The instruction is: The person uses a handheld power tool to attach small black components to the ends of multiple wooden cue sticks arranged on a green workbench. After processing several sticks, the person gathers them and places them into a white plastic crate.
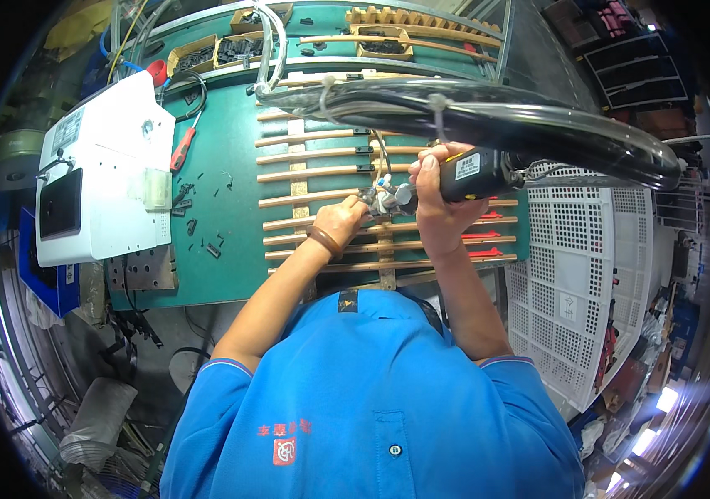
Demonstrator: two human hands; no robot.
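Note:
Several slim copper-coloured rods (301, 155) lie side by side across wooden strips (298, 187), and some carry small black clips (363, 150). My right hand (442, 200) is wrapped round a black hand-held power tool (475, 176) with a pale label. The tool's metal nose (390, 200) points left, above the rods near their middle. Just left of this nose, my left hand (341, 220) has its fingers pinched together over a rod. What those fingertips hold is hidden. Red pieces (484, 236) sit on several rods at their right ends.
A thick bundle of clear tubing and black cable (488, 116) hangs over the rods. A white machine (106, 170) and a red-handled screwdriver (183, 148) are on the green table (226, 279). Boxes of black parts (239, 51) stand behind. White perforated crates (567, 274) are at the right.

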